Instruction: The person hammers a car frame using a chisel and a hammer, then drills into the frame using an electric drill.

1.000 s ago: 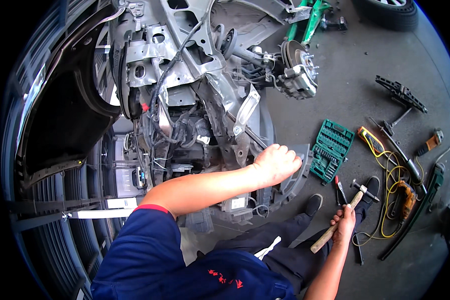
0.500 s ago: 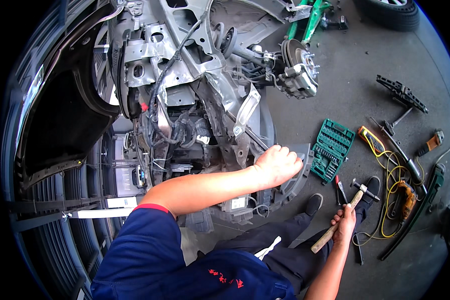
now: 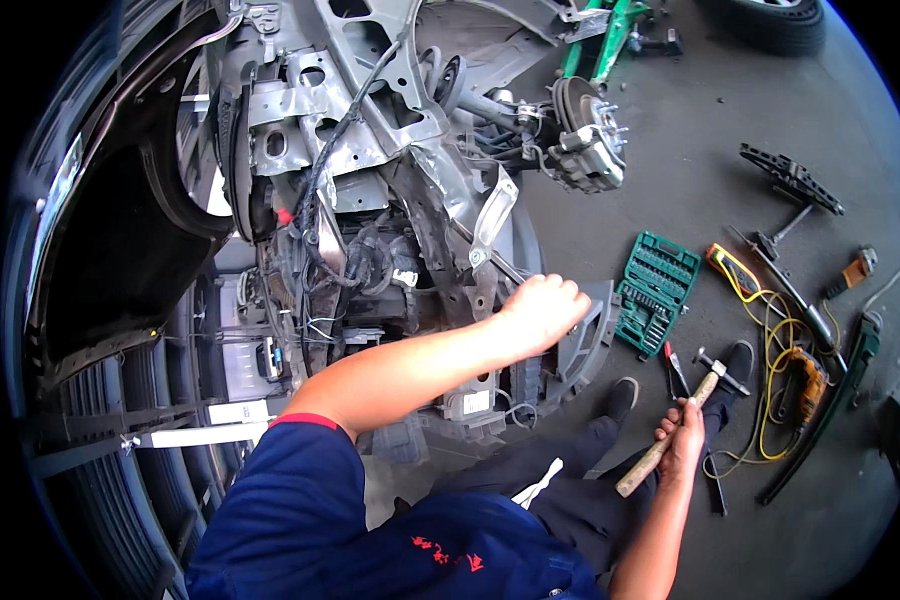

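Observation:
My left hand (image 3: 545, 313) is closed round a long metal bar (image 3: 507, 268) that angles into the car's exposed front body structure (image 3: 420, 170), beside a pale bracket (image 3: 495, 210). My right hand (image 3: 681, 435) grips the wooden handle of a hammer (image 3: 712, 372), held low to the right over my dark trouser leg; the metal head points away from me. Dark wiring (image 3: 360, 255) runs through the bay left of the bar, and a plastic trim piece (image 3: 588, 340) lies just beyond my left hand. The bar's far end is hard to make out among the metalwork.
On the floor at right: a green socket case (image 3: 657, 292), yellow tester (image 3: 730, 270), orange drill (image 3: 810, 382), several bars and cables. A brake hub (image 3: 586, 140) juts from the car. A green jack (image 3: 610, 40) and wheel (image 3: 775, 30) are behind. A black panel (image 3: 110, 250) stands left.
My left hand has shifted slightly up and left on the bar. My right hand and the hammer have risen a little. The whole view has shifted slightly.

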`<state>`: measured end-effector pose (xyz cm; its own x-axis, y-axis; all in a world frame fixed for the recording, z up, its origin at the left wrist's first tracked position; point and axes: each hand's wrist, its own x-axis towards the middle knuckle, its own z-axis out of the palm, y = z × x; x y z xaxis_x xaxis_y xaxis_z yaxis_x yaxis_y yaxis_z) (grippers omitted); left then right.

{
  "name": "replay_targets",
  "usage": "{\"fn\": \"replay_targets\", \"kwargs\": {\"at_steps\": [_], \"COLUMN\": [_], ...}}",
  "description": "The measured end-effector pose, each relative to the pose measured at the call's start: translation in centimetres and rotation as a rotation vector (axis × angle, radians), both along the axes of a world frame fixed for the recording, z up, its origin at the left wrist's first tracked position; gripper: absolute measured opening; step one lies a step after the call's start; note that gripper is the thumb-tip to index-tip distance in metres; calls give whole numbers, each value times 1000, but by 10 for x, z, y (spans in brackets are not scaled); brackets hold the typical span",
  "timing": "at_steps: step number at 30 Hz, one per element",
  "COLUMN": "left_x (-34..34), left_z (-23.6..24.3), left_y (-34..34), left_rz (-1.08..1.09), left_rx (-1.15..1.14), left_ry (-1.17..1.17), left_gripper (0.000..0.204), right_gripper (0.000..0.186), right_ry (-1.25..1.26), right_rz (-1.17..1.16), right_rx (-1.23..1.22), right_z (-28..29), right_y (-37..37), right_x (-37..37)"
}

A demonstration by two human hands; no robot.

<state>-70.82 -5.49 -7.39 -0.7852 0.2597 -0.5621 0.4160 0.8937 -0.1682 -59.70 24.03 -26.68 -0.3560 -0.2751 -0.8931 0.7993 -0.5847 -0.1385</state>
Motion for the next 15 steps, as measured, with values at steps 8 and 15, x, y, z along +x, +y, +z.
{"fn": "replay_targets", "kwargs": {"at_steps": [8, 15], "left_x": [-17, 0], "left_z": [-2, -18], "left_y": [-14, -35], "left_rz": [-10, -215], "left_rx": [-59, 126], "left_ry": [123, 453], "left_gripper": [17, 13], "right_gripper": [31, 30], "right_ry": [-278, -23], "right_rz": [-459, -205], "right_rx": [-884, -704], "right_z": [106, 191], "right_y": [-57, -113], "right_x": [30, 22]}}
